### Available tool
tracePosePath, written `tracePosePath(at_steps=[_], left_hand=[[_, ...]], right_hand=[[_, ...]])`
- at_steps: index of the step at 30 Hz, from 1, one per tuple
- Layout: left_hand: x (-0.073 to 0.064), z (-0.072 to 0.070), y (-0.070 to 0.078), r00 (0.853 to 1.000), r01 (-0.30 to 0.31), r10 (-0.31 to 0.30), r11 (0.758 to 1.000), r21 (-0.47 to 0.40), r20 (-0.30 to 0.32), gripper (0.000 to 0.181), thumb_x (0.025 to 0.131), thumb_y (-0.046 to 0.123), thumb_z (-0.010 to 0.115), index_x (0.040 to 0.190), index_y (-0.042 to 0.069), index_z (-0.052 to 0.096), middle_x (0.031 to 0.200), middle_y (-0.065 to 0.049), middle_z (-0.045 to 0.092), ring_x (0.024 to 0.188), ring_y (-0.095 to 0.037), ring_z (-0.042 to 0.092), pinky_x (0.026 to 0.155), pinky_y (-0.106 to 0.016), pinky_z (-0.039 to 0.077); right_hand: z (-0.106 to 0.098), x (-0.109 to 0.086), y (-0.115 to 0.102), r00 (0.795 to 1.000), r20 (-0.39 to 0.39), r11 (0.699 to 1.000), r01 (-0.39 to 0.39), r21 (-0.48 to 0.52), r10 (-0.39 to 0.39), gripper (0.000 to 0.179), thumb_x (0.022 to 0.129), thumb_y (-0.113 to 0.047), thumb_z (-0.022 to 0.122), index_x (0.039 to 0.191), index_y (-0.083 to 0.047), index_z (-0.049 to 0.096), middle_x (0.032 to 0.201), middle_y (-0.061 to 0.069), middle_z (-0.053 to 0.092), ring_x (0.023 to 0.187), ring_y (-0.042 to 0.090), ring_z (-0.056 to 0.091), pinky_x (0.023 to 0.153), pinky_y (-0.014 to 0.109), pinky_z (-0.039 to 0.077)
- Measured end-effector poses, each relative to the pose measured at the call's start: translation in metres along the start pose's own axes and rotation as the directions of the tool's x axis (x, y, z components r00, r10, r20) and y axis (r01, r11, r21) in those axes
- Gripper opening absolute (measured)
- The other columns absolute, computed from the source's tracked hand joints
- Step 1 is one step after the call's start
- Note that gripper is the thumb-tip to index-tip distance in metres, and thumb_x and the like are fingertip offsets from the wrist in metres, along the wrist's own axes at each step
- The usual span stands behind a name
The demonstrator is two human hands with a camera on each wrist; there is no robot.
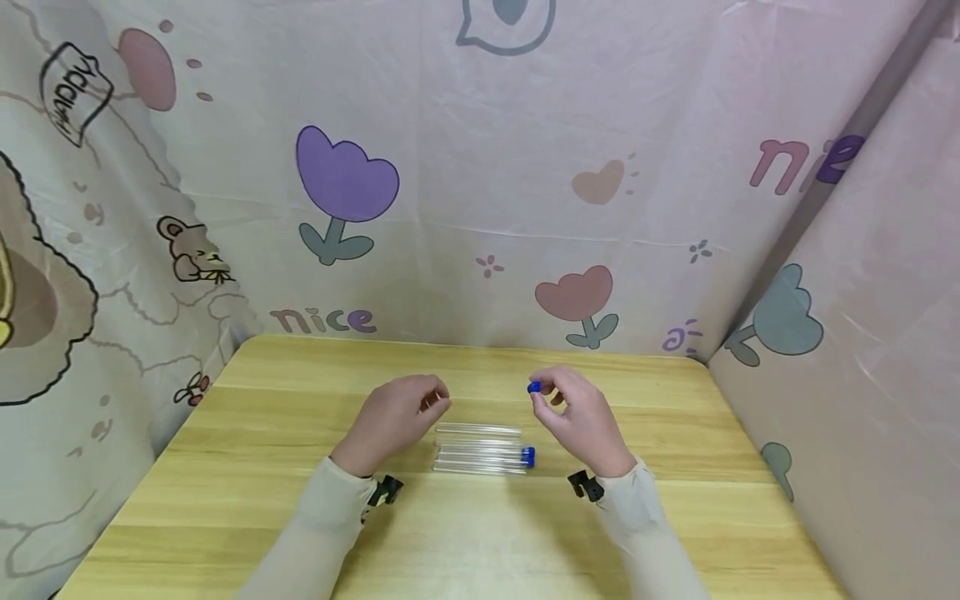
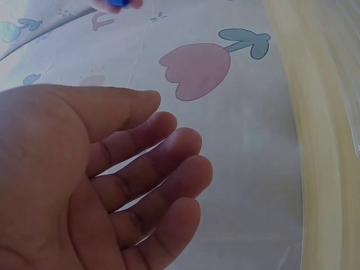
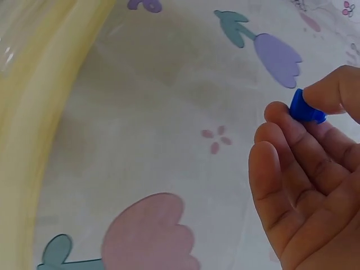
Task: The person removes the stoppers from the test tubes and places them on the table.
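Between thumb and fingertips my right hand (image 1: 583,417) pinches a small blue cap (image 3: 306,108), held above the table's right half. My left hand (image 1: 396,418) hovers over the table to the left, its fingers loosely curved and nothing in them, as the left wrist view shows. Below and between the hands, several clear test tubes (image 1: 480,452) lie side by side on the wood, pointing left to right. Blue caps (image 1: 528,457) sit at the right ends of the nearer tubes; the farther tubes show bare ends.
The light wooden table (image 1: 300,517) reaches back to a printed cloth (image 1: 465,200) hung behind it. More of this cloth hangs along the left and right sides. Small black mounts (image 1: 587,486) are strapped at both wrists.
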State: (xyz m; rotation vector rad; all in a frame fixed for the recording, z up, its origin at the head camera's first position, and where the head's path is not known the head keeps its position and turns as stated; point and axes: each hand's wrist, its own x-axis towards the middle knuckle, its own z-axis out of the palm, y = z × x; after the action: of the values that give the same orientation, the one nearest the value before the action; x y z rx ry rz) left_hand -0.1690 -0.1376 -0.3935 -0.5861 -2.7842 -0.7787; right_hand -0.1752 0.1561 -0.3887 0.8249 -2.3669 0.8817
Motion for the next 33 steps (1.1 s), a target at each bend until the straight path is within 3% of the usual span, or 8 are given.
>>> tracePosePath(at_steps=[5, 13, 17, 23, 33], left_hand=[[-0.001, -0.001, -0.001, 1.000, 0.002, -0.002, 1.000, 0.011, 0.001, 0.010, 0.099, 0.028, 0.072, 0.100, 0.018, 0.075, 0.083, 0.013, 0.067, 0.073, -0.002, 0.059, 0.068, -0.028, 0.054], [-0.002, -0.002, -0.001, 0.999, 0.020, -0.020, 1.000, 0.004, 0.026, 0.011, 0.099, 0.028, 0.072, 0.100, 0.018, 0.075, 0.080, 0.013, 0.066, 0.069, -0.003, 0.057, 0.067, -0.028, 0.052], [-0.003, -0.002, -0.001, 0.999, 0.029, -0.029, 1.000, -0.004, 0.042, 0.010, 0.099, 0.028, 0.072, 0.100, 0.018, 0.075, 0.079, 0.012, 0.066, 0.068, -0.004, 0.057, 0.067, -0.028, 0.052], [-0.002, 0.001, -0.004, 0.997, 0.035, -0.034, 0.999, -0.012, 0.066, 0.012, 0.100, 0.029, 0.071, 0.102, 0.018, 0.075, 0.077, 0.013, 0.065, 0.067, -0.004, 0.055, 0.065, -0.029, 0.051], [-0.003, 0.002, -0.005, 0.995, 0.055, -0.056, 0.998, 0.003, 0.085, 0.011, 0.099, 0.029, 0.072, 0.103, 0.019, 0.075, 0.072, 0.013, 0.058, 0.062, -0.008, 0.052, 0.060, -0.028, 0.046]], right_hand=[[0.003, -0.006, 0.013, 0.995, 0.043, 0.996, -0.086, -0.007, 0.086, 0.019, 0.094, -0.006, 0.072, 0.113, -0.009, 0.070, 0.095, -0.003, 0.069, 0.084, 0.011, 0.064, 0.070, 0.033, 0.060], [-0.010, -0.027, 0.033, 0.970, 0.114, 0.969, -0.196, -0.150, 0.214, 0.007, 0.092, -0.011, 0.077, 0.094, -0.014, 0.070, 0.087, -0.005, 0.064, 0.080, 0.014, 0.060, 0.068, 0.030, 0.053], [-0.014, -0.038, 0.044, 0.931, 0.172, 0.935, -0.285, -0.209, 0.322, 0.009, 0.092, -0.010, 0.076, 0.089, -0.012, 0.068, 0.081, -0.004, 0.058, 0.075, 0.013, 0.052, 0.066, 0.029, 0.045], [-0.011, -0.054, 0.057, 0.855, 0.279, 0.894, -0.376, -0.244, 0.436, 0.006, 0.092, -0.009, 0.073, 0.095, -0.011, 0.068, 0.077, -0.007, 0.061, 0.066, 0.010, 0.051, 0.062, 0.027, 0.046], [0.004, -0.058, 0.057, 0.813, 0.339, 0.867, -0.362, -0.343, 0.474, 0.010, 0.091, -0.015, 0.079, 0.090, -0.011, 0.070, 0.067, -0.007, 0.058, 0.059, 0.011, 0.051, 0.056, 0.031, 0.045]])
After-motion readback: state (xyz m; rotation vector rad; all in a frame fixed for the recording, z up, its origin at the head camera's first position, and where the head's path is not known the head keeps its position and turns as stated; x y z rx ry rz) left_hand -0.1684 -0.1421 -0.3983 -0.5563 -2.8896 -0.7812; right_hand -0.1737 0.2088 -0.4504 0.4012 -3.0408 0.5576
